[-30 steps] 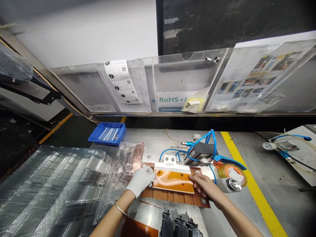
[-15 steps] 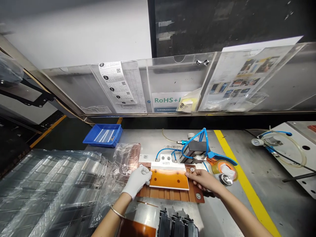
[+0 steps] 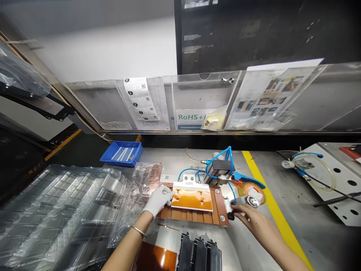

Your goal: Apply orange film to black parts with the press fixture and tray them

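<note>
My left hand (image 3: 160, 199), in a white glove, pinches the left edge of a white plate faced with amber film (image 3: 191, 200). The plate lies on a reddish-brown grooved fixture block (image 3: 219, 205), under a white bar (image 3: 191, 185) marked with lettering. My right hand (image 3: 248, 216), bare, is at the fixture's right end, its fingertips closed on a small black knob (image 3: 231, 216) beside a silvery fitting. The fingers partly cover the knob. Several black plastic parts (image 3: 199, 254) stand in front of the fixture, next to a glossy amber sheet (image 3: 158, 258).
Stacked clear plastic trays (image 3: 64, 214) fill the left side. Behind are a blue bin (image 3: 122, 153) with white strips, blue air hoses (image 3: 231, 162), a tape roll (image 3: 258, 192) and a pressure gauge (image 3: 251, 201). A metal control box (image 3: 335, 180) sits at the right.
My right hand has left the plate's right edge and moved right to the black knob. My left hand stays at the plate's left edge. The camera view has shifted slightly.
</note>
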`<move>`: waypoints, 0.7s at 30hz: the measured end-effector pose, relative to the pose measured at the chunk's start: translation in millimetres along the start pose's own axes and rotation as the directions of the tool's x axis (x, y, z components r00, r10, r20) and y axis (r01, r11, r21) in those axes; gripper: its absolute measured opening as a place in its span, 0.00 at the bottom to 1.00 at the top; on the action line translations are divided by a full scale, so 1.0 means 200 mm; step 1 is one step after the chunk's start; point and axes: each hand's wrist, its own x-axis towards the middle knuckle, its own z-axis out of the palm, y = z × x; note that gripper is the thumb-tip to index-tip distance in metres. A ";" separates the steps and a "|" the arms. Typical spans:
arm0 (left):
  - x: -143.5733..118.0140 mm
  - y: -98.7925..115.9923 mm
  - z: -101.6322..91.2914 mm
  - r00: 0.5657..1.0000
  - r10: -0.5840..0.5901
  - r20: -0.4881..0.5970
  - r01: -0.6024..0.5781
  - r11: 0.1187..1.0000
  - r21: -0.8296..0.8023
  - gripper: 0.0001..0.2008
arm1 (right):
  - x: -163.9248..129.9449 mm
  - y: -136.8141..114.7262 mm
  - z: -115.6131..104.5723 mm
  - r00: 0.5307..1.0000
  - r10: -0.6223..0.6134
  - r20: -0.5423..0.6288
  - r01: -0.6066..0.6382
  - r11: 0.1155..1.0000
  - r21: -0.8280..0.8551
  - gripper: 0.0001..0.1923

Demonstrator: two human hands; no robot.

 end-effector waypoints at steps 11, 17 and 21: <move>-0.69 -0.30 0.11 0.999 -0.012 -0.051 0.023 0.976 0.219 0.18 | -0.46 0.11 0.11 0.992 0.126 -0.010 -0.121 0.966 0.230 0.31; -0.86 -0.47 0.42 0.999 0.039 -0.005 -0.036 0.967 0.254 0.27 | -0.63 0.07 0.31 0.988 0.085 0.128 -0.120 0.947 0.299 0.27; -0.79 -0.52 0.32 0.999 0.028 0.041 -0.040 0.941 0.335 0.19 | -0.65 0.04 0.29 0.988 0.060 0.145 -0.107 0.932 0.346 0.26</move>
